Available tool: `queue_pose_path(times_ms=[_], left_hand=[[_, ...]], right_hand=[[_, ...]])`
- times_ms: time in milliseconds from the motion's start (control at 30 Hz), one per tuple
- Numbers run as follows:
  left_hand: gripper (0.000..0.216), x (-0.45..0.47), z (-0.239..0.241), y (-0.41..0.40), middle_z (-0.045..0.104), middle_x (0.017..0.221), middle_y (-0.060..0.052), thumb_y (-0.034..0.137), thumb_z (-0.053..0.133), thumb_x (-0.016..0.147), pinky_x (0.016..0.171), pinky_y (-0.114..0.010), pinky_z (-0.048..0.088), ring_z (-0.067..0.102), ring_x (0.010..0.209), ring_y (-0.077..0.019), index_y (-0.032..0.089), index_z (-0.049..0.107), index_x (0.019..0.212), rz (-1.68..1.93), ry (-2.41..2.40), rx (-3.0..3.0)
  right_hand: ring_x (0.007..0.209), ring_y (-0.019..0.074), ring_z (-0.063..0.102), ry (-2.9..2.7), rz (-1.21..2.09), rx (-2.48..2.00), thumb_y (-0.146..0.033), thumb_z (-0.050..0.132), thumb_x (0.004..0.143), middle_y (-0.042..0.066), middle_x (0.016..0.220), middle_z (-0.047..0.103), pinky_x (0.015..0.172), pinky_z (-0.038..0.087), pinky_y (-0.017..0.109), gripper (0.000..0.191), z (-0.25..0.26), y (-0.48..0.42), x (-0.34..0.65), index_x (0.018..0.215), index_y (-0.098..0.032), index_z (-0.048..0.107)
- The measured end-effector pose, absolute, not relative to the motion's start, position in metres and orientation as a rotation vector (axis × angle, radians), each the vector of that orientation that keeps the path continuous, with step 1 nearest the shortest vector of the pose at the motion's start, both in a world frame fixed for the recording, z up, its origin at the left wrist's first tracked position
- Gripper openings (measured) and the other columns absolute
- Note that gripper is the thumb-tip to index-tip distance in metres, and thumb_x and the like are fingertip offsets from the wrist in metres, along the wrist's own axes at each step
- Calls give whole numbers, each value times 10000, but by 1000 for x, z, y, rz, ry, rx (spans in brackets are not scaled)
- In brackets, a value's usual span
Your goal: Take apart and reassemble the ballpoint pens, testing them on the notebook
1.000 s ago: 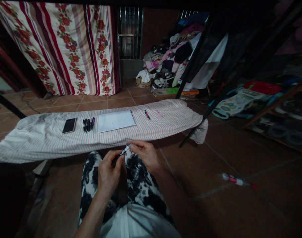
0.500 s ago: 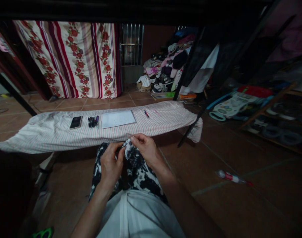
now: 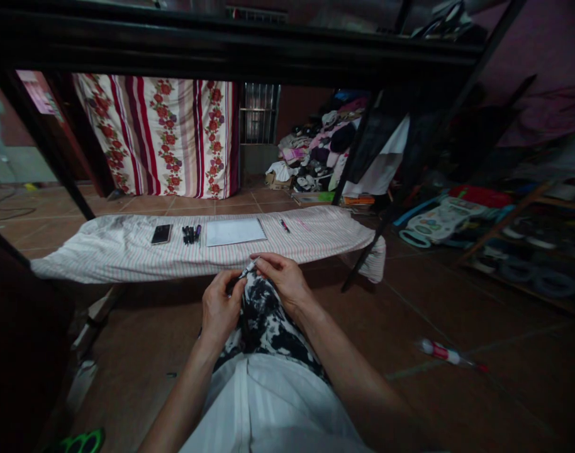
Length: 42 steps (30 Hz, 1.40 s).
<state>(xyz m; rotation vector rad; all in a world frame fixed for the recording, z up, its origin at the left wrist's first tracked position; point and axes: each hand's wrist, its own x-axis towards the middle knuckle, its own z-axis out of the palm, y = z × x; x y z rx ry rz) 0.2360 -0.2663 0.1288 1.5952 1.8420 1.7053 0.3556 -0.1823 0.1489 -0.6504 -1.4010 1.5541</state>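
Over my lap, my left hand [image 3: 220, 305] is closed in a pinch on the dark end of a slim black-and-white pen-like thing [image 3: 248, 269]. My right hand [image 3: 287, 284] pinches its pale upper end between thumb and forefinger. The fingers cover much of it, so its exact kind is unclear. Just beyond the hands, a white notepad [image 3: 235, 232] lies on a bench with a striped cloth [image 3: 127, 264]. Left of the pad are several dark markers [image 3: 190, 235] and a phone [image 3: 161, 234]. To its right lies a red-and-dark pen [image 3: 284, 225].
A dark frame bar [image 3: 174, 47] crosses overhead, and a slanting post [image 3: 363, 261] stands at the bench's right end. A plastic bottle [image 3: 445, 353] lies on the tiled floor to the right. Behind are a floral curtain [image 3: 167, 138], a clothes heap [image 3: 323, 148] and a shoe rack [image 3: 518, 214].
My view has tilted upward and turned slightly left, so more of the overhead frame shows. Both hands stay together on the pen-like thing, with little change in grip.
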Motion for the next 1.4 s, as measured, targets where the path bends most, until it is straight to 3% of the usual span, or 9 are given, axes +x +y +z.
queue_pose_path(times_ms=[367, 800, 1400], left_hand=[[157, 231, 119, -262, 692, 828, -33, 287, 550, 811, 680, -276, 495, 636, 767, -169, 187, 656, 871, 1642, 1816, 1504], [168, 242, 114, -247, 689, 850, -45, 264, 515, 836, 727, -291, 488, 639, 809, -180, 173, 651, 877, 1574, 1924, 1660], [140, 241, 107, -231, 675, 833, -34, 262, 527, 831, 729, -287, 487, 635, 800, -174, 187, 637, 874, 1508, 1860, 1666]], right_hand=[[608, 104, 526, -1366, 1563, -703, -363, 760, 612, 5, 714, 669, 586, 403, 242, 267, 140, -175, 352, 820, -196, 737], [662, 124, 580, -1284, 1570, -786, -363, 781, 567, 0, 710, 685, 708, 438, 272, 238, 133, -164, 362, 715, -186, 721], [682, 140, 600, -1277, 1620, -827, -376, 776, 587, 15, 754, 706, 693, 458, 279, 252, 121, -148, 372, 754, -192, 734]])
